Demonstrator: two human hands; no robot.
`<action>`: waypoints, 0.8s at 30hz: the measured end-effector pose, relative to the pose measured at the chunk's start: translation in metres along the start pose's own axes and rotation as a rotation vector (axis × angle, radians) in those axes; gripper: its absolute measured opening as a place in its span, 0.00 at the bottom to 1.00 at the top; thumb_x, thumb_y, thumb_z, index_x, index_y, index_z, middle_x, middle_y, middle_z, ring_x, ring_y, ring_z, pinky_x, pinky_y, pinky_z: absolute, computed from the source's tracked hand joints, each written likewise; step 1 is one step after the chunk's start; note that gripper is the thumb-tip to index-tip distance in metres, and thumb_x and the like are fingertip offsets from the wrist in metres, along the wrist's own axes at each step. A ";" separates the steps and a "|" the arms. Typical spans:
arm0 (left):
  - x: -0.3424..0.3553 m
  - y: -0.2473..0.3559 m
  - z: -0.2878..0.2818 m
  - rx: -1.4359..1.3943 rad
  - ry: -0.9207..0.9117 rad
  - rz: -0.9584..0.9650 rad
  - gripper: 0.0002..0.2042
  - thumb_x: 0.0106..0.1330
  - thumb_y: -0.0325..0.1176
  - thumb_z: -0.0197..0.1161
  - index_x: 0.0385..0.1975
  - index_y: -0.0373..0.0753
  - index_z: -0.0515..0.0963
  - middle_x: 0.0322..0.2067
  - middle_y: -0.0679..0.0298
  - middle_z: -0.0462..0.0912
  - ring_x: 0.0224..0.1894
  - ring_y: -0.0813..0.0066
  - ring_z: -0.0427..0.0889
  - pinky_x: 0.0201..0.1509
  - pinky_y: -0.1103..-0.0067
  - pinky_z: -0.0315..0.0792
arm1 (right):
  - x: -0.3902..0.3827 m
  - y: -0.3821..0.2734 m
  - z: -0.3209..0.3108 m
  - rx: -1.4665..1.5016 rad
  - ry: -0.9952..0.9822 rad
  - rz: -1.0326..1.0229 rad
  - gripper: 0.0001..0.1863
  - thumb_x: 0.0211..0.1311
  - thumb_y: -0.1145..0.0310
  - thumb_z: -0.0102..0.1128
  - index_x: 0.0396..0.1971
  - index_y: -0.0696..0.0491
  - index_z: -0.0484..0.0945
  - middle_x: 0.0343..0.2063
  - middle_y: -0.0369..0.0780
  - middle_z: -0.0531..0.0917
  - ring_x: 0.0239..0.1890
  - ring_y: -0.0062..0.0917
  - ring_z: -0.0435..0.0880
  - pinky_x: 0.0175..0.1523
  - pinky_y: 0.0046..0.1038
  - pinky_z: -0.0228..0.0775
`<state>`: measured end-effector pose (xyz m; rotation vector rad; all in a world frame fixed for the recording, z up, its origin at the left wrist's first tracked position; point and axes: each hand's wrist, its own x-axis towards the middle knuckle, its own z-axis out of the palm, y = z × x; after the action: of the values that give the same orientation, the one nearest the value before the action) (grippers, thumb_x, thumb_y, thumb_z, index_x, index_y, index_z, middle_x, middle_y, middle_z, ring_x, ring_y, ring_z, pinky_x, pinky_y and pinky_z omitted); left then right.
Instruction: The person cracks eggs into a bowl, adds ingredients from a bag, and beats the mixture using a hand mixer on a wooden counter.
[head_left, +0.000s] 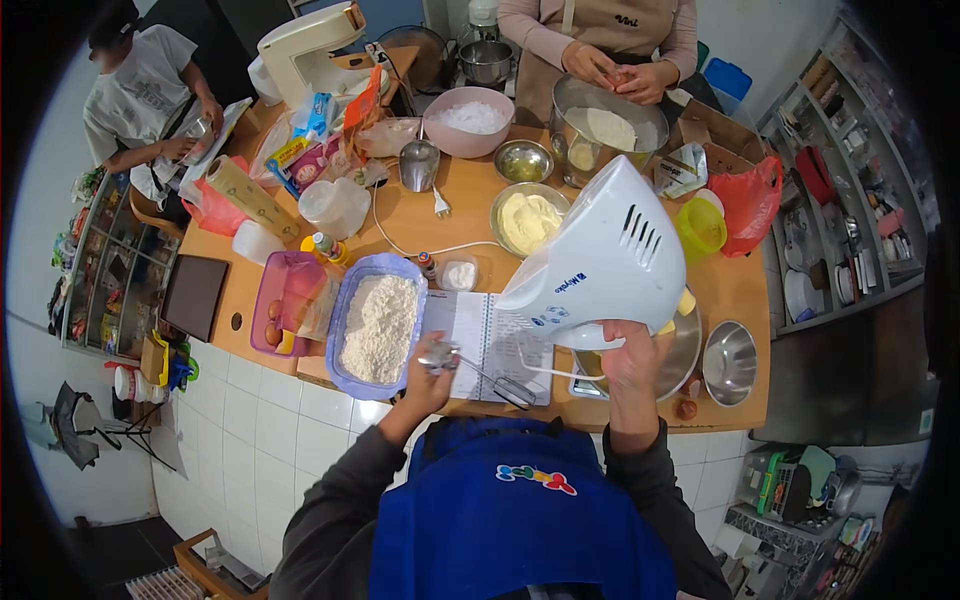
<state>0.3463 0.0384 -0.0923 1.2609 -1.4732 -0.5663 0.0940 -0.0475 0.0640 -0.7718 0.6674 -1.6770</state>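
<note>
My right hand (630, 365) grips the handle of a white hand mixer (600, 240), raised over the front right of the table. In my left hand (430, 380) are metal mixer beaters (512, 388), the wire end pointing right over an open spiral notebook (465, 325). No beater shows fitted to the mixer, though its underside is mostly hidden. A metal bowl (688, 350) stands partly hidden behind the mixer and my right hand, with pale yellow pieces near its rim. Left of the notebook is a lilac tub (333, 340) of flour (380, 325).
A bowl of yellow cream (528, 222), a pink bowl (440, 120) and an empty metal bowl (730, 362) stand around. Eggshell (686, 408) lies near the front edge. Across the table a person in an apron (615, 75) works over a large bowl; another person (150, 100) sits far left.
</note>
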 end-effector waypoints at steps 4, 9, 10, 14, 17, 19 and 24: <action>0.030 0.080 -0.037 -0.886 0.421 -0.370 0.24 0.52 0.17 0.60 0.48 0.39 0.60 0.27 0.66 0.71 0.30 0.77 0.71 0.39 0.77 0.68 | -0.004 0.014 -0.007 -0.071 -0.047 0.063 0.23 0.41 0.86 0.57 0.44 0.61 0.70 0.30 0.40 0.79 0.26 0.21 0.78 0.25 0.19 0.67; 0.061 0.121 -0.075 -0.831 0.249 -0.154 0.24 0.47 0.17 0.59 0.45 0.40 0.62 0.35 0.64 0.67 0.40 0.74 0.71 0.44 0.72 0.70 | -0.018 0.028 -0.007 -0.092 -0.127 0.086 0.26 0.41 0.86 0.56 0.46 0.61 0.69 0.33 0.39 0.78 0.30 0.20 0.78 0.25 0.18 0.67; 0.068 0.132 -0.079 -0.930 0.225 -0.146 0.25 0.47 0.19 0.60 0.46 0.40 0.62 0.38 0.63 0.67 0.41 0.72 0.71 0.46 0.71 0.71 | -0.022 0.030 -0.010 -0.101 -0.134 0.105 0.26 0.41 0.86 0.56 0.47 0.60 0.68 0.34 0.39 0.78 0.30 0.20 0.78 0.25 0.17 0.67; 0.091 0.157 -0.078 -1.167 0.248 -0.033 0.29 0.50 0.30 0.63 0.54 0.40 0.60 0.46 0.60 0.67 0.47 0.67 0.72 0.48 0.68 0.74 | -0.034 0.035 -0.015 -0.117 -0.168 0.126 0.27 0.44 0.84 0.57 0.49 0.59 0.66 0.35 0.39 0.77 0.30 0.19 0.78 0.27 0.18 0.68; 0.098 0.145 -0.092 -1.225 0.367 -0.023 0.28 0.60 0.42 0.58 0.59 0.40 0.59 0.47 0.60 0.70 0.42 0.71 0.72 0.40 0.77 0.73 | -0.041 0.038 -0.029 -0.120 -0.202 0.196 0.28 0.47 0.82 0.58 0.52 0.59 0.65 0.42 0.41 0.76 0.41 0.25 0.79 0.40 0.24 0.72; 0.101 0.138 -0.097 -1.358 0.360 0.001 0.26 0.63 0.44 0.55 0.57 0.39 0.61 0.44 0.61 0.71 0.38 0.73 0.71 0.37 0.80 0.69 | -0.047 0.046 -0.035 -0.011 -0.220 0.201 0.31 0.47 0.81 0.59 0.55 0.59 0.63 0.47 0.42 0.74 0.48 0.29 0.76 0.49 0.30 0.70; 0.121 0.180 -0.084 -1.905 0.451 -0.098 0.19 0.65 0.46 0.54 0.44 0.35 0.69 0.30 0.66 0.64 0.34 0.77 0.64 0.35 0.83 0.65 | -0.054 0.047 -0.049 0.138 -0.332 0.263 0.35 0.48 0.74 0.60 0.59 0.59 0.58 0.54 0.46 0.70 0.57 0.36 0.70 0.61 0.39 0.62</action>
<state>0.3656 0.0103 0.1384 -0.1353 -0.0612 -1.1701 0.0936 -0.0036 -0.0107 -0.8024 0.3958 -1.3023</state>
